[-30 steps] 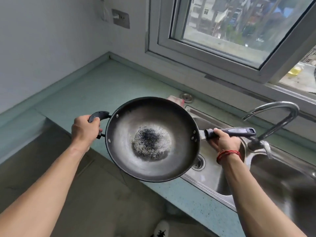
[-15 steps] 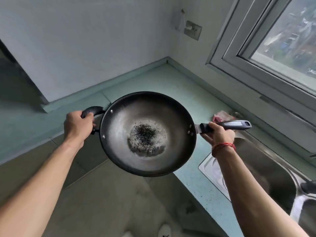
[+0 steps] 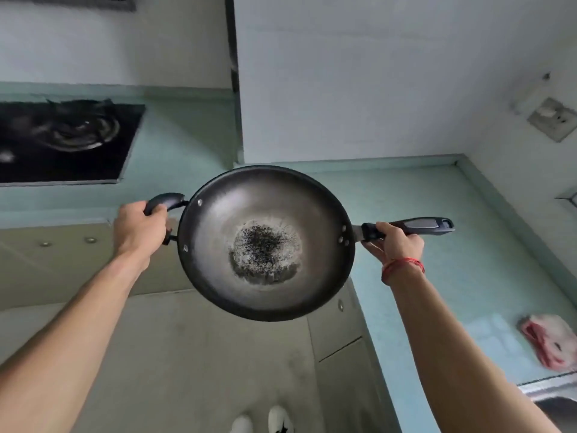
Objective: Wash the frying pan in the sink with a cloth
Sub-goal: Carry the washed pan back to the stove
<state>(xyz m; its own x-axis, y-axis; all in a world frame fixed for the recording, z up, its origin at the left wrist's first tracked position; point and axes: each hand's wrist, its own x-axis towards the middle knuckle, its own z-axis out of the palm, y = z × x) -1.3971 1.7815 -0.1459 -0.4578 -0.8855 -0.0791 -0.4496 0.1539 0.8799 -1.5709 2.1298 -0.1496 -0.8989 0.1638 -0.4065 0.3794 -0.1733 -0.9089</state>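
Now | frying pan (image 3: 265, 214) | left grip (image 3: 139, 228) clasps side handle (image 3: 165, 200) | right grip (image 3: 398, 242) clasps long handle (image 3: 421, 225)

Left forearm (image 3: 67, 323) and right forearm (image 3: 449, 339) are bare. A red cord bracelet (image 3: 404, 266) circles the right wrist. White shoes (image 3: 280, 417) show at 6 o'clock.
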